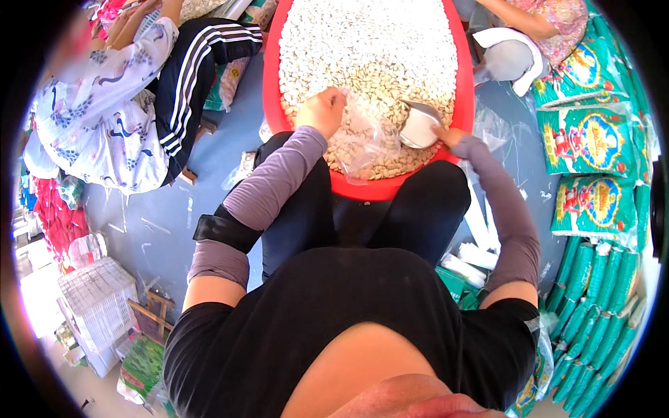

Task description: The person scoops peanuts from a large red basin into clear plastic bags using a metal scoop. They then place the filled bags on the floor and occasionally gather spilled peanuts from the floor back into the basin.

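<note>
Head view: L grip (322, 112) on clear bag (367, 134), R grip (449, 135) on metal scoop (419, 128), red tub (465, 73)

Both grips over tub's near half. L grip clenched on bag's upper edge, L of tub's midline; bag hangs see-through over near seeds (369, 35), contents can't tell. R grip closed round scoop's end at tub's near R side; scoop right beside bag, touching or not unclear. Pale flat seeds fill tub, whiter at far end, tanner at near end.

L of tub: 1 co-worker, dk trousers (185, 104) w/ white stripes. R of tub: green packs (589, 139), stacked. Well L of tub, nearer wearer: white basket (104, 306).
</note>
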The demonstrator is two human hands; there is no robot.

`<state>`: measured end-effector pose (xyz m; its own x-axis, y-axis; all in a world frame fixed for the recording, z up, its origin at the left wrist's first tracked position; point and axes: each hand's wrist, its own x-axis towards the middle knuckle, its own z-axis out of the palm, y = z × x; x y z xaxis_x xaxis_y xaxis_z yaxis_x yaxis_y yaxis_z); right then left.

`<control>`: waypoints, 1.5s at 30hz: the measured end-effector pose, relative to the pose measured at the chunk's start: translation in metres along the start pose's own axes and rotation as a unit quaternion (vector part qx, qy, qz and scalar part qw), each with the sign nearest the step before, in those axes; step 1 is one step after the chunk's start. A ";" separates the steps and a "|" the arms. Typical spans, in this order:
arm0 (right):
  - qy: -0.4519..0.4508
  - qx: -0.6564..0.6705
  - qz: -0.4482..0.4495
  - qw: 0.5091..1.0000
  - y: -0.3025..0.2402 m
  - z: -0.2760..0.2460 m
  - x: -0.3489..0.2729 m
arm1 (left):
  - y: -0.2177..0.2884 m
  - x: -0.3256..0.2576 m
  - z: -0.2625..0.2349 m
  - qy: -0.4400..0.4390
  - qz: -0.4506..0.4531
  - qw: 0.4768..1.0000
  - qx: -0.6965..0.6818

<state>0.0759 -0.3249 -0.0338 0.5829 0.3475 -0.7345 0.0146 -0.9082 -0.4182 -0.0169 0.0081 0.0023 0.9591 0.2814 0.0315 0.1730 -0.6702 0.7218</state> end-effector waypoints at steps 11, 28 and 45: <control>-0.008 0.315 -0.025 0.949 -0.018 0.026 0.113 | -0.004 0.011 0.011 -0.039 -0.036 0.996 0.068; -0.046 0.183 -0.033 0.981 -0.027 -0.024 -0.038 | -0.005 0.037 0.042 -0.067 -0.056 0.992 0.091; 0.284 -0.391 -0.126 0.866 -0.159 0.013 -0.052 | 0.006 0.019 0.013 0.004 -0.311 0.813 -0.492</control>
<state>0.0325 -0.1952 0.0634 0.7834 0.5892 -0.1977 0.6163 -0.7775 0.1252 0.0059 0.0004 -0.0020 0.7523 0.3625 -0.5502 0.3580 0.4761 0.8032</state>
